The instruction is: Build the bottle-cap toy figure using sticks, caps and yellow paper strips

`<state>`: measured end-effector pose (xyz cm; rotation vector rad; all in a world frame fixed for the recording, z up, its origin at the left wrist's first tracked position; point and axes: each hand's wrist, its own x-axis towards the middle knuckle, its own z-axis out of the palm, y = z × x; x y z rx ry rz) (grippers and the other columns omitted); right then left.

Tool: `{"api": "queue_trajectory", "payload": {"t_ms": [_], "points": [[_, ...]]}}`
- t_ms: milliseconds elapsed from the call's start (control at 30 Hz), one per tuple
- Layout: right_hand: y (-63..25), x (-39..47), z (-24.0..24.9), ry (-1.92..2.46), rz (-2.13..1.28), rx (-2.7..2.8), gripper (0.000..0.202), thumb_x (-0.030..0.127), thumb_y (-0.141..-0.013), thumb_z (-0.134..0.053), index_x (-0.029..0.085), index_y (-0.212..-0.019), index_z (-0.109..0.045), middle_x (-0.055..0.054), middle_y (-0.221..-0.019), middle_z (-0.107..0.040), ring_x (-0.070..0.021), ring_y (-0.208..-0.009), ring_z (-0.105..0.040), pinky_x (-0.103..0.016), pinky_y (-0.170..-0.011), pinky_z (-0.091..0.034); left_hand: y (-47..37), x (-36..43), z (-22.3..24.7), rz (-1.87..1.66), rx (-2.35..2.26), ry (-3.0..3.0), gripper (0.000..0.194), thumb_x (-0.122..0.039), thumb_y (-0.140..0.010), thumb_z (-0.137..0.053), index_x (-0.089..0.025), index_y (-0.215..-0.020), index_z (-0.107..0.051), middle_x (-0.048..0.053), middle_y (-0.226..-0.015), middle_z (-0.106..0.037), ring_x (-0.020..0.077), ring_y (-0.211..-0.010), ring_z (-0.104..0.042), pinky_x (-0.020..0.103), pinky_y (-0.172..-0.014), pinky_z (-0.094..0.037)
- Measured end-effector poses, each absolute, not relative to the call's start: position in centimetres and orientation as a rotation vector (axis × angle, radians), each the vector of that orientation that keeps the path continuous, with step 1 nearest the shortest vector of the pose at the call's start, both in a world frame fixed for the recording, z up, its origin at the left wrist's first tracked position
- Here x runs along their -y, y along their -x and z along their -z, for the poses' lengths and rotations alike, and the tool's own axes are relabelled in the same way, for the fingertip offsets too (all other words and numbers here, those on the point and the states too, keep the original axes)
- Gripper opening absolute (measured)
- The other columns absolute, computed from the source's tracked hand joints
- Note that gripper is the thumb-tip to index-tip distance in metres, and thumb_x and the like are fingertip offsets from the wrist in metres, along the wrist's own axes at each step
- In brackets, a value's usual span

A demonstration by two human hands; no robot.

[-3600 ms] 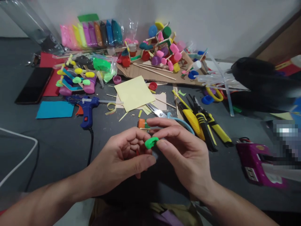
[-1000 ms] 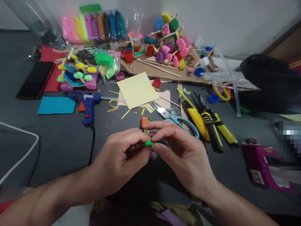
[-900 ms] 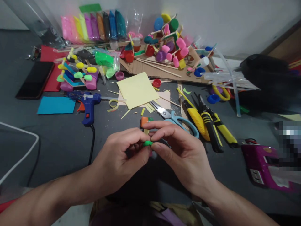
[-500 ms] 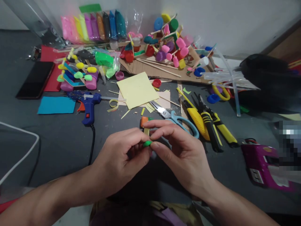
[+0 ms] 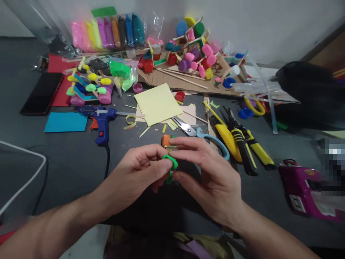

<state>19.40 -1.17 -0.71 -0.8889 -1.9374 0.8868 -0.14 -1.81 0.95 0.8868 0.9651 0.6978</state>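
Observation:
My left hand (image 5: 147, 167) is closed, its thumb pressing a bright green piece of soft modelling clay (image 5: 174, 163) against the fingers. A second green bit (image 5: 169, 177) shows just below the thumb. My right hand (image 5: 207, 171) is curled in from the other side, with its fingertips at the upper green piece and its thumb at the lower one. Beyond the fingertips are an orange block (image 5: 165, 140) and a thin pale stick (image 5: 171, 146); whether they join the green clay is hidden by the fingers.
Blue-handled scissors (image 5: 212, 138), a yellow cutter (image 5: 228, 138) and pliers (image 5: 244, 147) lie to the right. A blue glue gun (image 5: 102, 120) with its cord is on the left. Yellow paper (image 5: 157, 104) lies ahead, with small stick-and-clay models (image 5: 194, 54) behind on cardboard.
The green clay has turned, so more of it shows, now as two parts. My left thumb has moved up onto it, and the right fingers have opened slightly.

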Motion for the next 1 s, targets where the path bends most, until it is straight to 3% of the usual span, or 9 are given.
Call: {"api": "queue_trajectory", "payload": {"t_ms": [267, 767, 1000], "points": [[-19.35, 1.06, 0.75, 0.812, -0.575, 2.102, 0.032, 0.008, -0.093, -0.065, 0.010, -0.124, -0.067, -0.017, -0.128, -0.066, -0.0215, -0.124, -0.060, -0.039, -0.104, -0.048, 0.28, 1.94, -0.48, -0.712, -0.880, -0.816, 0.019, -0.033, -0.095, -0.066, -0.017, -0.085, -0.066, -0.006, -0.068, -0.058, 0.0043, -0.056, -0.051, 0.015, -0.053, -0.042], [-19.11, 1.15, 0.61, 0.783, -0.462, 2.156, 0.033, 0.006, -0.094, -0.056, 0.005, -0.125, -0.065, -0.021, -0.131, -0.064, -0.0248, -0.128, -0.057, -0.044, -0.107, -0.047, 0.07, 1.82, -0.37, -0.713, -0.915, -0.844, 0.023, -0.037, -0.095, -0.066, -0.017, -0.083, -0.065, -0.006, -0.068, -0.056, 0.0051, -0.055, -0.050, 0.017, -0.053, -0.041], [-19.15, 1.04, 0.88, 0.782, -0.473, 2.139, 0.034, 0.013, -0.094, -0.063, 0.003, -0.127, -0.063, -0.023, -0.130, -0.064, -0.0245, -0.127, -0.058, -0.043, -0.106, -0.048, 0.04, 1.90, -0.21, -0.718, -0.906, -0.852, 0.024, -0.040, -0.096, -0.064, -0.018, -0.086, -0.067, -0.004, -0.072, -0.057, 0.0067, -0.060, -0.050, 0.018, -0.055, -0.043]]}}
